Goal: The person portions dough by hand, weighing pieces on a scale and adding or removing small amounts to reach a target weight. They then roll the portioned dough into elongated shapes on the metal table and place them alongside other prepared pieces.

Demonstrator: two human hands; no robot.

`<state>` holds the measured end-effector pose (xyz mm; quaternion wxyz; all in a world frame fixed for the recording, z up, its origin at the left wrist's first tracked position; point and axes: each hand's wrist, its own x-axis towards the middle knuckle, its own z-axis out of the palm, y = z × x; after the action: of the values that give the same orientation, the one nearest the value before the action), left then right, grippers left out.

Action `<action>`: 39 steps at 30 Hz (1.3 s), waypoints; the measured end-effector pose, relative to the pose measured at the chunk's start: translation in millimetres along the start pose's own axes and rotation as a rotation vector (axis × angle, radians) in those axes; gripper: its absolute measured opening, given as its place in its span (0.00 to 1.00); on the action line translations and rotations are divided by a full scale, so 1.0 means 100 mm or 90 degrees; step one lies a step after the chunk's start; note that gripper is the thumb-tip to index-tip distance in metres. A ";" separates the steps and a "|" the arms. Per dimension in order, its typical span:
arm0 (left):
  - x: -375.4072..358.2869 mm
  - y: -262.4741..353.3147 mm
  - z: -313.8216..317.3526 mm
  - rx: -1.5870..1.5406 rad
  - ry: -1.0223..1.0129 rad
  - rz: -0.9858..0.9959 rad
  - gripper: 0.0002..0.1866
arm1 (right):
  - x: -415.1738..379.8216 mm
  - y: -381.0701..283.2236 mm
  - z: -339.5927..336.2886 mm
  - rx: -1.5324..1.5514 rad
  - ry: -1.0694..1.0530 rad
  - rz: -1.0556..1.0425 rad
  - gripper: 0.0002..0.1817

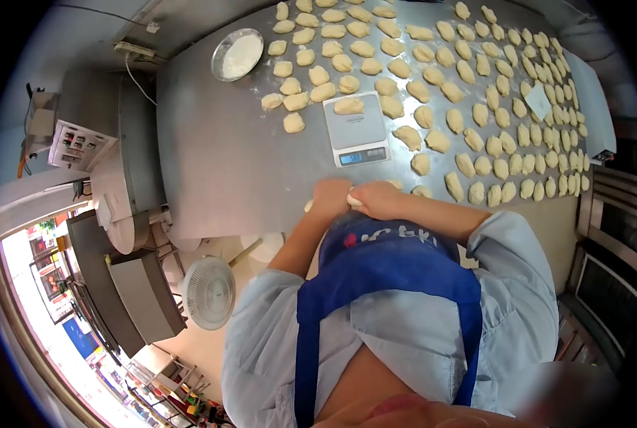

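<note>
Head view: both hands (356, 197) closed together around one dough piece (353, 200) at table (218, 157) edge

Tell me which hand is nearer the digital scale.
Left, narrowly. The left hand sits just below the scale, near its front edge; the right hand lies slightly farther out, below its right corner. Both press dough.

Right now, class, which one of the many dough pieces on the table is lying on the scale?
The single dough piece on the digital scale platform; every other piece lies directly on the steel table.
</note>
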<state>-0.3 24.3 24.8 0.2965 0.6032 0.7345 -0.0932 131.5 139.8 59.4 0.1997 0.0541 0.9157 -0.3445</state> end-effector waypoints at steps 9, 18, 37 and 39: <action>-0.15 0.37 0.14 -0.226 0.321 -0.084 0.32 | 0.67 0.26 -0.57 -0.282 0.349 -0.041 0.30; -0.38 0.04 0.57 -0.204 0.352 -0.117 0.27 | 1.21 0.83 -0.92 -0.123 0.442 0.036 0.11; -0.48 0.12 0.44 -0.581 0.236 -0.126 0.23 | 0.13 0.05 0.14 0.143 0.132 -0.211 0.32; -0.42 0.09 0.35 -0.495 0.136 -0.104 0.24 | 0.07 0.06 0.04 0.159 0.071 -0.198 0.36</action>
<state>23.3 -25.6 21.2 0.4160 0.3918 0.7873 0.2313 128.2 142.0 50.5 0.0844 -0.0447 0.8729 -0.4784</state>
